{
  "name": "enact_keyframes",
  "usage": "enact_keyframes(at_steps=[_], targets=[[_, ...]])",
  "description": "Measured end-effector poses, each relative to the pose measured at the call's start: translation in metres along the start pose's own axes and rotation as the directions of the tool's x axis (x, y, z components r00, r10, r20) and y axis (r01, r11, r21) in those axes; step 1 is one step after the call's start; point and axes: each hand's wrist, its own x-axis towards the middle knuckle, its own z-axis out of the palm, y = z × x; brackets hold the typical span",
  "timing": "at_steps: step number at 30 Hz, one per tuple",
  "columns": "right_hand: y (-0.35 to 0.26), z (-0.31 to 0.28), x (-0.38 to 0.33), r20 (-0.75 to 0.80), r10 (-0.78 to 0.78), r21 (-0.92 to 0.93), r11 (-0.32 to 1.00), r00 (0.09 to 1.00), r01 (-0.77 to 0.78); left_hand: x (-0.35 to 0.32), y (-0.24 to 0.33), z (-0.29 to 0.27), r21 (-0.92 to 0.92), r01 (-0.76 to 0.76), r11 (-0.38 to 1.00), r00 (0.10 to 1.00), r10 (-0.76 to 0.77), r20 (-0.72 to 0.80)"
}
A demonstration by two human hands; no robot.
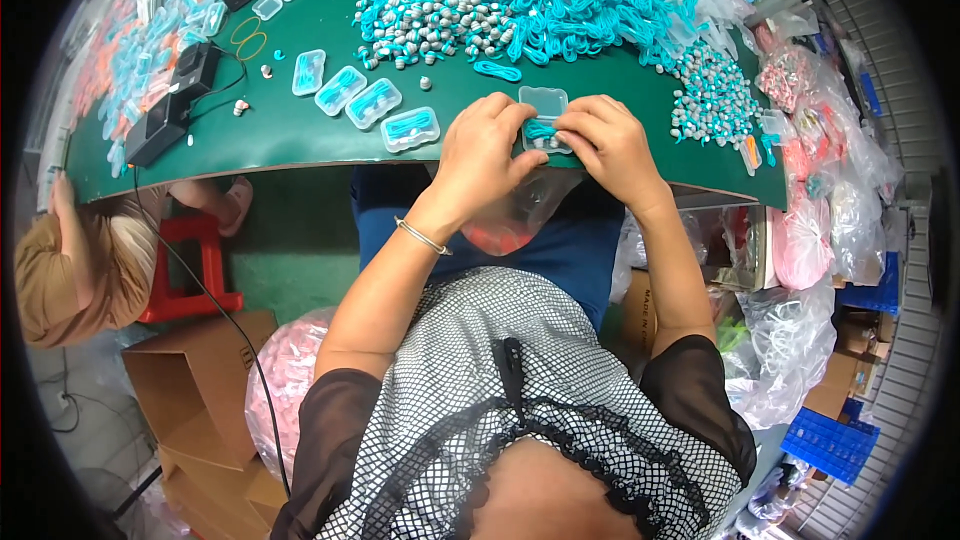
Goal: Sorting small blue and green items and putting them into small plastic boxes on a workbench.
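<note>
A small clear plastic case (544, 97) stands at the table's front edge, its lid raised on the far side. Inside lies a turquoise cord bundle (540, 128) with pale grey striped plugs partly showing. My left hand (478, 145) grips the case's left side, thumb at the near edge. From the right, my right hand (612, 148) has its fingertips pinched on the cord at the case's right part; the fingers hide some of the contents. Left of my hands sits a closed case (410, 129) with turquoise cord in it, and several more closed cases (376, 102) lie beyond it.
A heap of turquoise cords (590, 10) and a pile of striped plugs (435, 25) cover the far table. More plugs (712, 95) lie at right. Black devices (160, 128) stand at left. A clear bag (515, 205) hangs below my hands. Another person's arm (75, 240) is at left.
</note>
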Motion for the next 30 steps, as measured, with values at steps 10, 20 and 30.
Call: enact_keyframes(at_steps=[10, 20, 30], targets=[[0.018, 0.003, 0.014, -0.011, 0.171, -0.100, 0.980, 0.985, -0.171, 0.001, 0.005, -0.004, -0.017, 0.018, 1.000, 1.000, -0.017, 0.009], [0.009, 0.009, 0.004, -0.169, 0.162, 0.181, 0.975, 0.972, -0.131, -0.004, 0.006, -0.003, -0.062, 0.005, 0.998, 0.999, -0.008, -0.036], [-0.011, 0.017, -0.023, -0.287, 0.032, 0.078, 0.997, 0.958, -0.010, -0.020, 0.015, 0.009, 0.203, 0.004, 0.979, 0.979, 0.038, -0.200]])
